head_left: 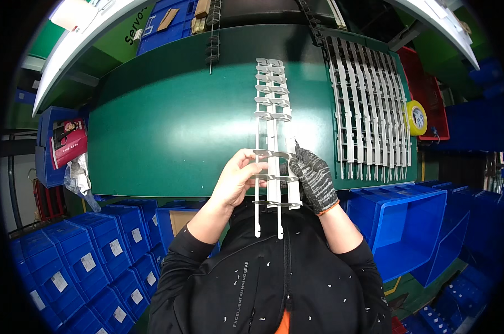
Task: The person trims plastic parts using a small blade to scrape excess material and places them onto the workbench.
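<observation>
A long white plastic strip assembly (273,192) with thin rails and several curved cross-plates reaches from my body out over the green table (163,122). My left hand (230,182), bare, is closed on its left rail near the close end, thumb and fingers between two cross-plates. My right hand (316,181) wears a grey knit glove with an orange cuff and is closed against the right rail. A thin dark pointed tip (297,143) pokes out by its fingers; the rest of that thing is hidden. Two rail ends hang past the table edge over my lap.
Several similar strips (369,111) lie side by side at the right, next to a yellow tape roll (417,118) and a red crate (433,100). A large blue bin (383,234) stands at the near right. Stacked blue crates (68,250) fill the near left.
</observation>
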Demonstrator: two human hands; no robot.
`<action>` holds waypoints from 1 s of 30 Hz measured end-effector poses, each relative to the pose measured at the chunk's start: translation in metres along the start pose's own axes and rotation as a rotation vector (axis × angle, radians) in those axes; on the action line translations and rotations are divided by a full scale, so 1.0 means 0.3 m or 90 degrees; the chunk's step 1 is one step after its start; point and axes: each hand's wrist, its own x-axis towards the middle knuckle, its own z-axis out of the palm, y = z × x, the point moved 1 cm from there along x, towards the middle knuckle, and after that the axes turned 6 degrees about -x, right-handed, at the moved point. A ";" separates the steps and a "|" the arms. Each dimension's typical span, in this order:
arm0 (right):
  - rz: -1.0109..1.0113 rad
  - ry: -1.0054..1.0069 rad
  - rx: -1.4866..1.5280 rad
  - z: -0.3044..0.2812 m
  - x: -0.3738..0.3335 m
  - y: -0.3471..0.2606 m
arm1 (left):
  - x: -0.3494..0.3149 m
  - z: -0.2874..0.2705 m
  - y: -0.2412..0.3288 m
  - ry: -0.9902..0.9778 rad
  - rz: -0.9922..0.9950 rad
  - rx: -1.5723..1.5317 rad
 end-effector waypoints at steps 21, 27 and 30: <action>0.067 0.100 0.195 -0.081 0.042 -0.043 | 0.054 0.003 -0.001 0.000 -0.026 0.020; -0.173 0.139 -0.414 -0.077 0.097 0.029 | 0.176 -0.074 -0.140 0.009 0.019 0.051; -0.207 0.122 -0.698 -0.045 0.139 0.111 | 0.242 -0.117 -0.228 0.040 0.056 0.339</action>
